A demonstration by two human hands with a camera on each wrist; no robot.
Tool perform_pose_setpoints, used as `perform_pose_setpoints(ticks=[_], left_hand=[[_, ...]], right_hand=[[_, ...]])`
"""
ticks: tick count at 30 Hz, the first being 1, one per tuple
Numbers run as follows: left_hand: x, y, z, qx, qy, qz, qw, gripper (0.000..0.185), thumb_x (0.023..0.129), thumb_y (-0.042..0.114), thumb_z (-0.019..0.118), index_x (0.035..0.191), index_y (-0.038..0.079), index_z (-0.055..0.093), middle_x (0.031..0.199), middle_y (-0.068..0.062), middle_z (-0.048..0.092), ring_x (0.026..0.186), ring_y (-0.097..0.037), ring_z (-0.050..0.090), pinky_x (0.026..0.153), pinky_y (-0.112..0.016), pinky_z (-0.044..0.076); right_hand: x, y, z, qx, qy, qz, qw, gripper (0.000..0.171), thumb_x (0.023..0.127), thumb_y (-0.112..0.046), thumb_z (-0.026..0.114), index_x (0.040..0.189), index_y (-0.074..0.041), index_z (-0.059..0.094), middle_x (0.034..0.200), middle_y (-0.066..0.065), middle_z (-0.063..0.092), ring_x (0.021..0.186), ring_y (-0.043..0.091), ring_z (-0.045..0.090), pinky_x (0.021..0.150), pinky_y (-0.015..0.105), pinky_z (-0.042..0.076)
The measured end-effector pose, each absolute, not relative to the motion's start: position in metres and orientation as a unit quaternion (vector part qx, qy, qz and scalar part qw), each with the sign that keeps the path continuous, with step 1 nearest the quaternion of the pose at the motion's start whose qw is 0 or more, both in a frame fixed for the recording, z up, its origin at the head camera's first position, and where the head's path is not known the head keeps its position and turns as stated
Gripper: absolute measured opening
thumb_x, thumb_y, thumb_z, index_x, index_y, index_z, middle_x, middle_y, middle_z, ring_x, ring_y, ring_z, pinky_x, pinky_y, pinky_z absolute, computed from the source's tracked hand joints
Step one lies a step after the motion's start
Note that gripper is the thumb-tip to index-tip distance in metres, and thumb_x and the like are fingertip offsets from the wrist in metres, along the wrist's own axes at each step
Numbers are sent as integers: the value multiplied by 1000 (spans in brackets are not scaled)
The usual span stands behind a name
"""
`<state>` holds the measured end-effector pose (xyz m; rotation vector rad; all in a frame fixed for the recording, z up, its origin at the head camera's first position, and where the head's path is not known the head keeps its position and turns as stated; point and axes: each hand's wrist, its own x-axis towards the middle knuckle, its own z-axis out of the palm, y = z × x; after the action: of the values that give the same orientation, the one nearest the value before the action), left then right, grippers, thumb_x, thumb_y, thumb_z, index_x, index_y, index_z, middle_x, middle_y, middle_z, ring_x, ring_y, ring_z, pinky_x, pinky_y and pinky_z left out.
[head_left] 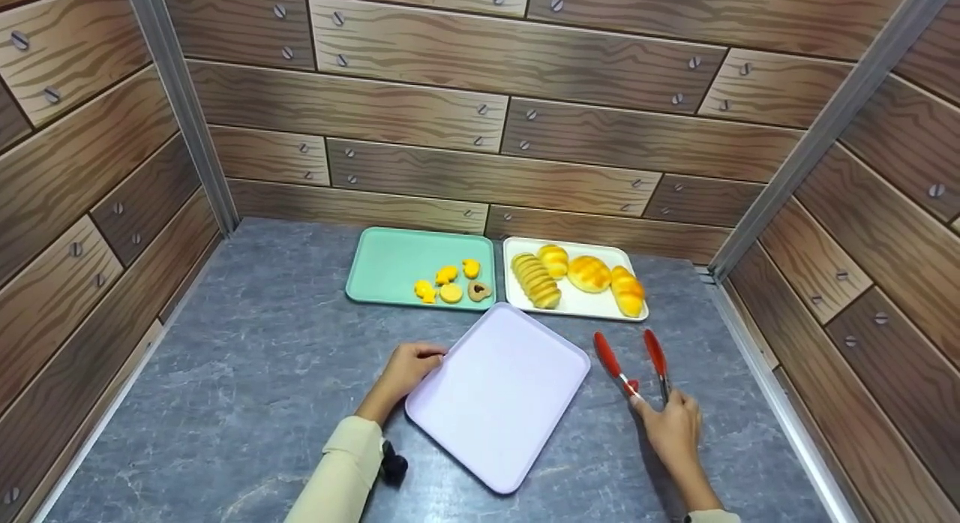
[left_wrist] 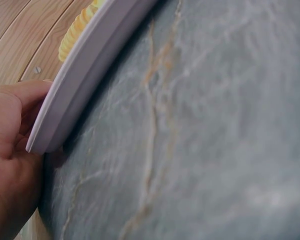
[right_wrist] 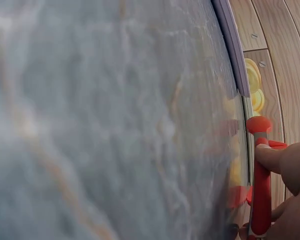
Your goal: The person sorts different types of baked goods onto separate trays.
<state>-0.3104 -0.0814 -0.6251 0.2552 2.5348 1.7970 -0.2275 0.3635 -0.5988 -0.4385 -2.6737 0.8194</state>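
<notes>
My left hand (head_left: 409, 369) pinches the left edge of a lilac tray (head_left: 499, 395), which lies turned at an angle in the middle of the table. In the left wrist view the thumb lies against the rim of the tray (left_wrist: 72, 80). My right hand (head_left: 671, 425) grips a pair of red-tipped tongs (head_left: 609, 356) to the right of the tray. Their two arms are spread apart and point toward the bread, with nothing between the tips. In the right wrist view the thumb presses on the red handle of the tongs (right_wrist: 261, 200).
Behind stands a green tray (head_left: 397, 264) with several small yellow pieces and a heart-shaped cookie (head_left: 478, 290). Right of it, a white tray (head_left: 577, 307) bears several bread rolls (head_left: 589, 274). Wood-patterned walls (head_left: 420, 118) enclose the grey marbled table (head_left: 225, 388) at the back and sides.
</notes>
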Motion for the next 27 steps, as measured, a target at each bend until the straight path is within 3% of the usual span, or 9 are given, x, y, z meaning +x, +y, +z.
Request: perform_pose_setpoints(ticks=[7,12,22,27], left_hand=[[-311,-82,-626,106,810,576,-16,20,91,6,65,106,2,78,107,-13,76,108,-29,68,90,-40,55],[-310,-82,-624,92,808,581,4,21,92,8,65,108,4,79,111,-13,76,112,-31,67,95,-44,53],[-310,-81,-624,78,810,581,11,20,94,7,65,110,4,78,113,-13,75,114,-31,66,96,-46,53],[-306,-79,-621,95,816,570,7,22,96,6,62,114,3,75,116,-15,73,112,-32,66,95,-46,53]], right_hand=[[-227,361,-599,-151,-939,267,156,64,82,-31,81,112,19,54,113,42,48,107,61,47,89,63,37],[-227,361,-596,-156,-941,263,143,66,82,-33,80,115,18,54,113,43,49,106,61,46,88,63,37],[-224,360,-584,-159,-936,273,153,49,93,-37,68,103,10,56,118,41,50,110,59,45,90,64,36],[-227,357,-567,-143,-932,279,181,45,100,-32,56,120,8,58,127,37,50,117,55,43,94,65,35]])
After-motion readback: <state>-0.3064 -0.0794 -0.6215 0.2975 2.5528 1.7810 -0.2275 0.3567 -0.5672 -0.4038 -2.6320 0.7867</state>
